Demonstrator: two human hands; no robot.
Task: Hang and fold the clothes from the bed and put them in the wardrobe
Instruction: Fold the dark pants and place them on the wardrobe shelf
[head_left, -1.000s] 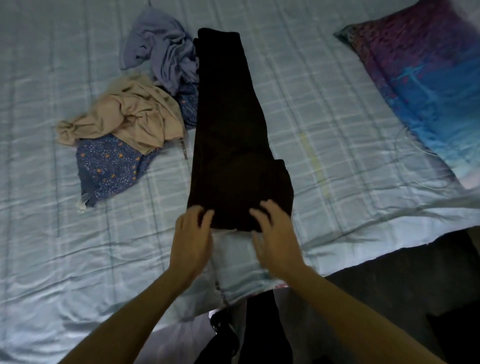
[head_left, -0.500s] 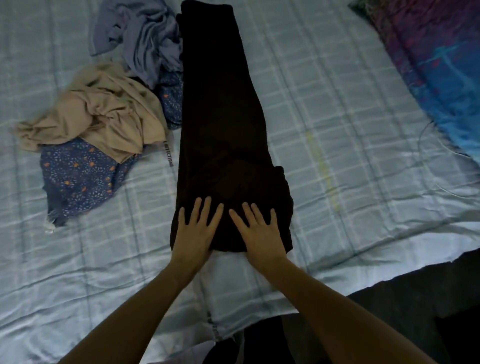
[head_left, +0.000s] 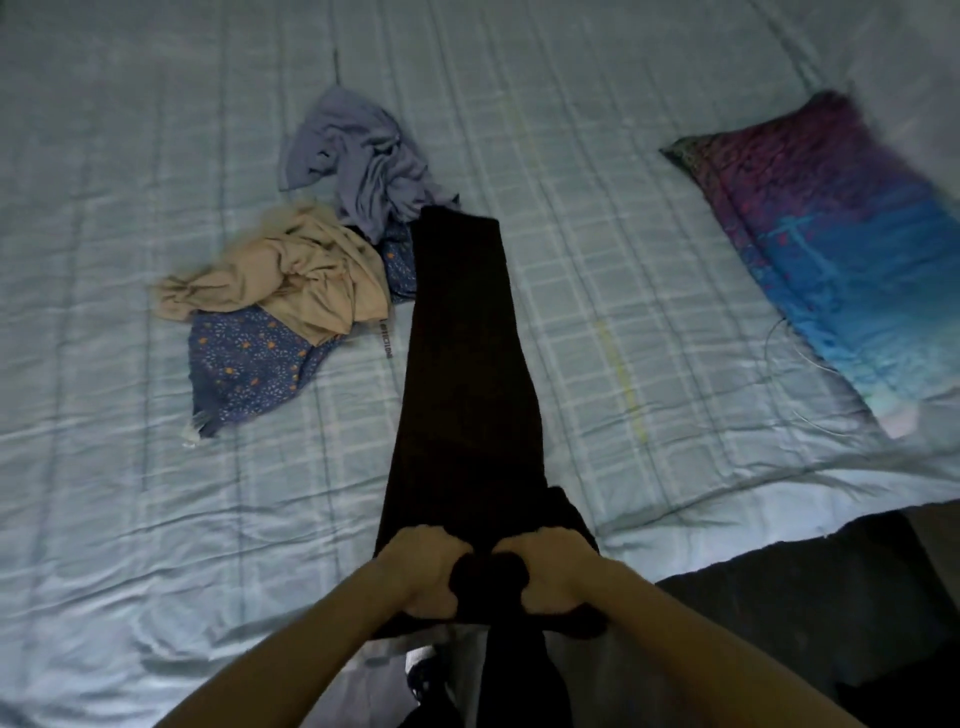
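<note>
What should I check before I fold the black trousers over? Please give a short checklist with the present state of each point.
1. Left hand grips the near end of the trousers: ok.
2. Right hand grips the same end: ok.
3. Trousers lie long and flat on the sheet: ok.
4. Far end apart from the pile of other clothes: not ok, it lies against the pile.
5. Bare sheet between trousers and pillow: ok.
6. Wardrobe open and ready: cannot tell, it is not in view.
</note>
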